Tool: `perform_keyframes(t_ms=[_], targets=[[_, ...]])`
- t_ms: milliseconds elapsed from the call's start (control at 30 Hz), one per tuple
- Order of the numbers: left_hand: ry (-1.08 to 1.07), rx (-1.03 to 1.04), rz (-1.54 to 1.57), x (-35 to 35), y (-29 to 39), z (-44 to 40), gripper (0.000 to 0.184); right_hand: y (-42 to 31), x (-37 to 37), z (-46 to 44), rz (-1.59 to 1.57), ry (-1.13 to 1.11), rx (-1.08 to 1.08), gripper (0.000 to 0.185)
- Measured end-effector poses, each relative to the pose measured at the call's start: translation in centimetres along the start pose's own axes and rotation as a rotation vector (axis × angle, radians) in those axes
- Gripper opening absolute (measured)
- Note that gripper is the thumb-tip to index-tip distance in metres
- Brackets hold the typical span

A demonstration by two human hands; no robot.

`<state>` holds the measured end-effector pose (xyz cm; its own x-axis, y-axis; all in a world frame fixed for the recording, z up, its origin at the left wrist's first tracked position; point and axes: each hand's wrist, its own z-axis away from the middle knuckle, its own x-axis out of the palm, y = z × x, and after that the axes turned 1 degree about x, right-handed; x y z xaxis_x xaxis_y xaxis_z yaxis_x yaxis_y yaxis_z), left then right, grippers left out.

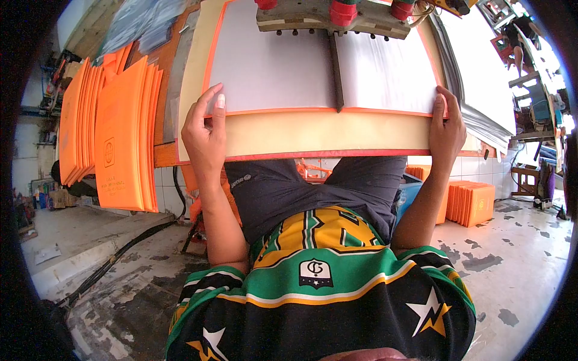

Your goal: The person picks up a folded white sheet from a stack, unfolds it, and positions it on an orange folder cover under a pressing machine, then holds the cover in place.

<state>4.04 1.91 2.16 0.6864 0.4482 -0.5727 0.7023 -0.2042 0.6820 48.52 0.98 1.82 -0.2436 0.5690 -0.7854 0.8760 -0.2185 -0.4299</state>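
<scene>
Orange-edged cover (271, 66) lies open and flat on a cream board (325, 137), its inner faces pale and its orange border showing along the near edge and both sides. The board has a red near edge and sits over the near edge of the wooden tabletop (164, 155), in front of the person's dark trousers (313, 189). The left hand (206, 129) touches the cover's near left corner, fingers bent and thumb pointing away from the body; the right hand (448, 129) is at the near right corner in much the same pose. Neither is balled into a fist, but whether they pinch the cover or only rest against it cannot be told. Above the far part of the cover is a grey metal bar (373, 25) with red fittings (343, 12), and a dark narrow strip (337, 72) runs from it down the middle to the cover's near edge. Toward the tabletop's left side, well apart from the cover, orange folders (123, 138) stand in upright rows, with clear plastic wrapping (141, 24) beyond them. Large white sheets (481, 78) are stacked on the right, just beside the board. More orange folders in a row (471, 203) are on the floor (481, 265) at the lower right.
</scene>
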Motion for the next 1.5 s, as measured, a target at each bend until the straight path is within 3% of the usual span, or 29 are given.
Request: perform_keyframes(t_ms=[67,400,467,900,1000,1067,1300,1367,1500], targets=[[-0.050,-0.089,0.020,-0.2,0.4,0.0,0.036,0.1,0.0,0.0,0.004,-0.007,0.006,0.042],[-0.045,-0.086,0.025,-0.2,0.4,0.0,0.035,0.0,-0.1,0.0,-0.003,-0.006,0.003,0.042],[0.004,-0.009,0.023,0.1,0.1,0.0,0.029,-0.1,-0.1,0.0,0.002,-0.007,0.012,0.042],[0.022,0.030,0.015,0.2,-0.4,0.0,0.029,0.0,0.0,0.0,-0.018,0.000,0.003,0.043],[0.014,0.008,0.022,0.1,0.0,0.0,0.030,-0.3,-0.2,0.0,-0.021,-0.008,0.004,0.042],[-0.068,-0.140,0.050,-0.3,0.6,0.0,0.034,-0.4,-0.2,0.1,-0.047,0.012,-0.020,0.032],[-0.031,-0.048,0.018,-0.2,0.5,0.0,0.036,-0.4,-0.2,0.0,-0.043,0.015,-0.036,0.034],[-0.072,-0.156,0.042,-0.4,1.0,-0.1,0.036,-0.3,-0.2,0.1,-0.032,0.017,-0.033,0.034],[-0.052,-0.072,0.033,-0.2,0.5,0.0,0.037,-0.2,-0.2,0.0,-0.037,0.010,-0.038,0.034]])
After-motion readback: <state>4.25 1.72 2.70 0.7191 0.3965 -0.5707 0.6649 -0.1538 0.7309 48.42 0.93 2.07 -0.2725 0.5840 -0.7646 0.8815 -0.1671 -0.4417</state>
